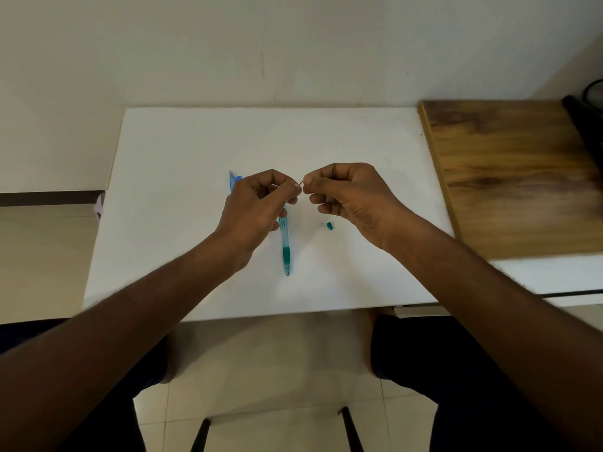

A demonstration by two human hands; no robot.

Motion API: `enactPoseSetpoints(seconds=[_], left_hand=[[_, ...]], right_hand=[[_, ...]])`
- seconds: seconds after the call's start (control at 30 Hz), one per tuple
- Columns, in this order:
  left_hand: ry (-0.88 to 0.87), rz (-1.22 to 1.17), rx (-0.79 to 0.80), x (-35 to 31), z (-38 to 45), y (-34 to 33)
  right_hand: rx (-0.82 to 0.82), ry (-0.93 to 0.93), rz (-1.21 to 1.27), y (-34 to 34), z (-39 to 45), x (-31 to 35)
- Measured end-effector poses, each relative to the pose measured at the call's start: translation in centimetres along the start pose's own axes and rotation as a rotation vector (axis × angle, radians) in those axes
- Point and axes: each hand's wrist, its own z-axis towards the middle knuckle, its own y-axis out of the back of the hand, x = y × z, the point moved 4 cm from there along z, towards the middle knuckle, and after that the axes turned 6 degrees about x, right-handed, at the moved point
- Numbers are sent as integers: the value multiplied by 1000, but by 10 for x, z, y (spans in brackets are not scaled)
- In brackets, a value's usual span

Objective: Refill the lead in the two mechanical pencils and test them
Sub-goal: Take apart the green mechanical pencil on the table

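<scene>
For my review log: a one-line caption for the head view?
Both hands pinch a thin lead above the teal pencil on the white board.

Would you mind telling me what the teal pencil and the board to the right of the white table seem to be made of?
The teal mechanical pencil looks like translucent glossy plastic: its barrel is see-through, with a darker, possibly rubbery grip. The brown board looks like wood or wood-grain laminate: it shows streaky grain and a dull sheen.

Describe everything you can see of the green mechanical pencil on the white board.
The green mechanical pencil is slim, of clear teal-tinted plastic, with a darker green grip band near its tip. It lies flat on the white board, tip toward the person. Its far end is hidden behind the left hand, so contact there cannot be told. A small green cap lies apart, to its right.
</scene>
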Motion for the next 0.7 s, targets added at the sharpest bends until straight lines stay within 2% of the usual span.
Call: enactPoseSetpoints(seconds=[0.7], left_hand=[[-20, -28, -4, 1, -1, 2]], right_hand=[[2, -71, 196, 1, 0, -2]])
